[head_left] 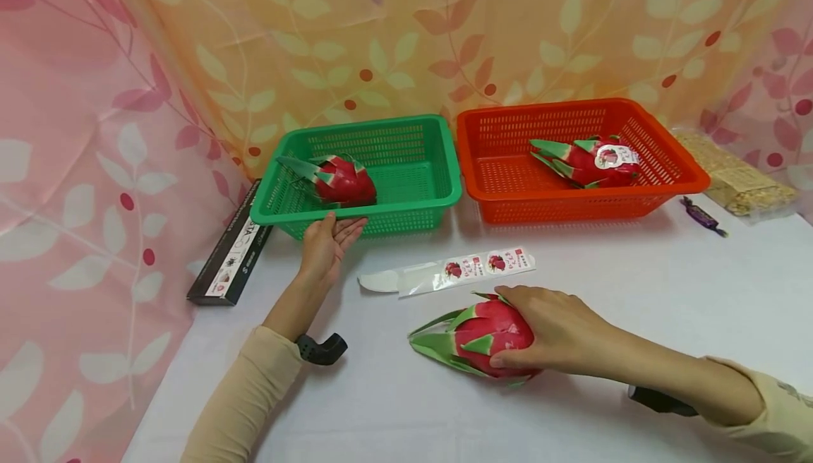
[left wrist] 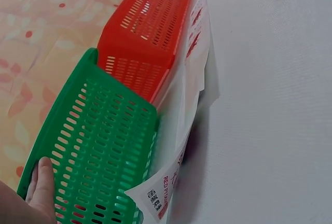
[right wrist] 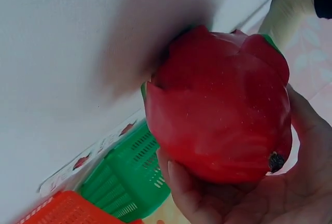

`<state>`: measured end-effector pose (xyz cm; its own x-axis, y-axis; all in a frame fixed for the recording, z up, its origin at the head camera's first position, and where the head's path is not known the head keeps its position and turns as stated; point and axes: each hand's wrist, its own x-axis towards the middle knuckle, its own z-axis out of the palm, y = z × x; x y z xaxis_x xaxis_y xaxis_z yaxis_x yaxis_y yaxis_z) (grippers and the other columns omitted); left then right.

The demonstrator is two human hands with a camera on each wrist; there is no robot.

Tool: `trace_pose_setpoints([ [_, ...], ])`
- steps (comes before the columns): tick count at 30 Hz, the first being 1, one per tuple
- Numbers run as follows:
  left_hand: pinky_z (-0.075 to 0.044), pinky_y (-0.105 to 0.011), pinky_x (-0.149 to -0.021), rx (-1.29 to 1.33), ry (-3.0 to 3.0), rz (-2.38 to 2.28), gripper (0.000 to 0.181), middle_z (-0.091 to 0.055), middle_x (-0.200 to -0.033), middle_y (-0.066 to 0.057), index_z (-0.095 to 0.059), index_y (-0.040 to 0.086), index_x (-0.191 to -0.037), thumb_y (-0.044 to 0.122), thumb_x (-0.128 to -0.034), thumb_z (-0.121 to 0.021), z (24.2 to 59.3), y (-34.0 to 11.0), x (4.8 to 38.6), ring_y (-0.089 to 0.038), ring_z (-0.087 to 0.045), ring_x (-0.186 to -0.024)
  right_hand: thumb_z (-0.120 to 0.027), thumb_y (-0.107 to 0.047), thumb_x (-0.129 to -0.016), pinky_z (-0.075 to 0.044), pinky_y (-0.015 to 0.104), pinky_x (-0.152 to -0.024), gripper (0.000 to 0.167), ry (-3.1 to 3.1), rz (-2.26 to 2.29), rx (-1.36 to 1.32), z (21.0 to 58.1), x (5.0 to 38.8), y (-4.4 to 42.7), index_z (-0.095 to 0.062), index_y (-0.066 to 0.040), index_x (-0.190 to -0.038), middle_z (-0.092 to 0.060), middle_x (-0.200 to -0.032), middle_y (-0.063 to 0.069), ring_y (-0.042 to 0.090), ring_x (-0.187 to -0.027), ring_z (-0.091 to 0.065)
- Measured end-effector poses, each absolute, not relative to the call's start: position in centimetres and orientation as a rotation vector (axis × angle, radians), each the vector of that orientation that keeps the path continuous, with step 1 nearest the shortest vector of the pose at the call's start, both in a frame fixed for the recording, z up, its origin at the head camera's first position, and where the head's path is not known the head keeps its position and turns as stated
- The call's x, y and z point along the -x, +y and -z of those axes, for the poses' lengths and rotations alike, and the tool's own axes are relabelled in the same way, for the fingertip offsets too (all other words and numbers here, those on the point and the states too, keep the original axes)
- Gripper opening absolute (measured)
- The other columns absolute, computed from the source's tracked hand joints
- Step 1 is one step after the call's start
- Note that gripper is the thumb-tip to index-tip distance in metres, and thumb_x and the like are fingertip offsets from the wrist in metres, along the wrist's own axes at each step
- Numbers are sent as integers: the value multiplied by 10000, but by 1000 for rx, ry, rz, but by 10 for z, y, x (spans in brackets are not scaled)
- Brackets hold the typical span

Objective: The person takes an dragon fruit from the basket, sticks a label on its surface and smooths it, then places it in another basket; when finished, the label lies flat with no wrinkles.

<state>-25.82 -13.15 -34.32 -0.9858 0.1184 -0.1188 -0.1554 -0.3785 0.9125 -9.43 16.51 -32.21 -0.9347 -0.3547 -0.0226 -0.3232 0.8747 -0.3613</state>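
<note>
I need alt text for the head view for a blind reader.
A dragon fruit is in the grip of a person's right hand, while the left hand touches the near rim of a green basket holding a second fruit. A red basket to its right holds a third fruit; a sticker strip lies in front.

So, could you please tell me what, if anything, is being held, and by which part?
The right hand holds a dragon fruit by its rounded end. The left hand touches the green basket at its near rim; whether it grips is unclear.
</note>
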Motion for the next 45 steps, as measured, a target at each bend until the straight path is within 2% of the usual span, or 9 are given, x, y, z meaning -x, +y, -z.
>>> trace_pose_setpoints([
  [4,-464,-288,-931,38,1598,-2484,302,-630,-1083,-143,-398,3,-1152,258,-1008,-326,342,-132,256,-235,-619,-1065,-664,-689,-637,-515,382,-671,901,2920,521,497,312,97,170,-520,-71,-1277,-631,-1094,40,199,-949,-571],
  [7,-485,-271,-897,-1,1575,-2440,259,-682,-970,-73,-403,8,-1146,220,-1001,-367,341,-131,255,-183,-661,-973,-595,-635,-753,-511,484,-761,753,2901,577,493,301,108,183,-524,-113,-1292,-629,-1151,51,255,-1023,-572],
  [12,-523,-221,-809,-74,1630,-2258,371,-692,-918,-22,-363,-104,-1286,86,-970,-412,339,-120,255,-121,-678,-879,-599,-340,-878,-541,350,-749,410,2832,782,631,301,155,204,-618,-64,-1181,-681,-1056,58,207,-953,-623],
  [16,-527,-252,-816,-161,1782,-1994,406,-679,-1024,-95,-397,-102,-1307,90,-955,-457,345,-104,257,-114,-674,-872,-654,-200,-849,-529,221,-643,341,2733,784,722,317,192,205,-639,14,-1114,-705,-919,68,143,-803,-633],
  [21,-522,-314,-853,-486,2129,-1599,345,-614,-1137,-247,-519,-110,-1204,54,-900,-533,357,-81,257,-210,-660,-912,-683,-134,-814,-504,235,-624,320,2689,748,739,336,220,192,-642,47,-1075,-676,-833,75,156,-744,-588],
  [28,-464,-333,-920,-815,2529,-1007,428,-642,-1101,-155,-609,-28,-1127,117,-749,-746,369,-51,252,-249,-594,-1038,-762,-134,-724,-479,360,-755,393,2737,631,740,355,237,182,-638,41,-1052,-623,-962,138,227,-828,-532],
  [33,-428,-356,-916,-855,2621,-852,501,-618,-1066,-147,-599,-20,-1122,103,-678,-796,374,-43,248,-246,-547,-1023,-792,-115,-674,-442,300,-668,384,2717,671,740,362,241,180,-630,31,-990,-614,-864,98,194,-748,-498],
  [39,-392,-367,-911,-854,2666,-871,365,-633,-1025,-128,-643,2,-1052,107,-723,-762,377,-43,249,-242,-513,-991,-796,-90,-653,-358,261,-599,277,2730,706,746,362,237,179,-644,2,-865,-569,-720,49,160,-663,-430],
  [45,-471,-304,-844,-894,2572,-1040,184,-671,-963,-125,-665,-14,-984,94,-834,-651,381,-45,251,-208,-593,-928,-727,-43,-722,-424,315,-706,244,2751,713,848,360,231,183,-621,32,-929,-593,-825,88,182,-749,-475],
])
